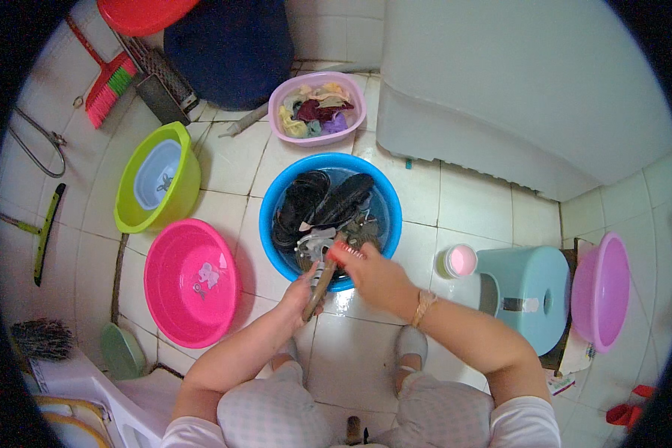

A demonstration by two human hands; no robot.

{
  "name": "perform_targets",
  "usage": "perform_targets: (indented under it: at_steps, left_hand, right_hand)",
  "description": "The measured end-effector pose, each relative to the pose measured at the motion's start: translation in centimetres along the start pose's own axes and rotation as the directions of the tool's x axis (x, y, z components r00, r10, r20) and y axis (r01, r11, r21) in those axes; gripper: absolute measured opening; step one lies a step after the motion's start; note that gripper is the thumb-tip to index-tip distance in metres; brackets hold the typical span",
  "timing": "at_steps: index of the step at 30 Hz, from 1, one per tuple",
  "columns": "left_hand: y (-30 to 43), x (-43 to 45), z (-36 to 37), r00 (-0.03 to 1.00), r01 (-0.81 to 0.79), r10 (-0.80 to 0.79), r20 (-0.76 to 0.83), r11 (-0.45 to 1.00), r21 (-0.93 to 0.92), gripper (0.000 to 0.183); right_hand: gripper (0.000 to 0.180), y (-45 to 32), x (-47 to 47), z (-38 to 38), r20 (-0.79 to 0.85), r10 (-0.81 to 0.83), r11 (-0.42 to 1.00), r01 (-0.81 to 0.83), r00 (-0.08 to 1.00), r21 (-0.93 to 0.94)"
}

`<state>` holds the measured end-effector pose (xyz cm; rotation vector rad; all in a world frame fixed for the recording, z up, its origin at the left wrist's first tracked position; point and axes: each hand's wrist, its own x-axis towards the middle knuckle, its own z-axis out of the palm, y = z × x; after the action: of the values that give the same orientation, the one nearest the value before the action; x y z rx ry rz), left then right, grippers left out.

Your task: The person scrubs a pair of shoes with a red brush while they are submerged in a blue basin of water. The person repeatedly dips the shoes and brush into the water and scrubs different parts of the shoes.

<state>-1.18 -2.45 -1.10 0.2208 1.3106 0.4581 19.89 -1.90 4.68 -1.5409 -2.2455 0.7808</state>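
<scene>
A blue plastic basin [393, 207] with water stands on the tiled floor in front of me. Several black shoes [344, 199] lie in it on the far side. Over its near rim, my left hand [305, 291] grips a shoe with a brownish sole [322, 285], its sole edge turned up. A scrub brush with a red body [343, 253] is in my right hand [376, 274], its bristles partly hidden, close against the shoe. Another greyish shoe [361, 232], partly hidden, lies in the water beside it.
Beyond the basin is a pink tub of wet cloths [316, 115]. A magenta basin [193, 330] and a lime basin [126, 221] stand left. At right are a jar with pink contents [460, 261], a teal stool [537, 269] and a purple basin [605, 291]. A white tub wall [481, 112] rises behind.
</scene>
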Motion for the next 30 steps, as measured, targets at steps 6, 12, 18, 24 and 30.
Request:
perform_targets:
  at_steps: [6,12,18,24,30]
  left_hand:
    - [-0.2,0.5,-0.2,1.0,-0.026,0.027,-0.004,0.999,0.022,0.05]
    - [0.3,0.0,0.9,0.999,0.045,-0.044,-0.011,0.991,0.129,0.047]
    - [0.4,-0.2,0.4,0.999,-0.019,0.015,0.034,0.994,0.112,0.041]
    - [0.8,-0.8,1.9,0.997,-0.082,0.082,0.008,0.996,-0.035,0.036]
    - [0.2,0.0,1.0,0.998,-0.036,0.029,0.062,0.991,0.128,0.035]
  right_hand:
    - [0.043,-1.5,-0.3,-0.3,0.094,0.025,0.999,-0.027,0.995,0.026]
    - [0.041,3.4,0.8,0.0,0.033,0.188,0.978,-0.19,0.982,0.087]
    - [0.041,-1.7,-1.1,0.5,-0.01,-0.009,0.983,0.011,1.0,0.181]
    - [0.037,-1.8,-1.1,1.4,-0.037,-0.015,0.987,0.021,0.999,0.161]
    - [0.035,1.8,0.3,1.1,-0.025,0.046,0.991,-0.042,0.999,0.123]
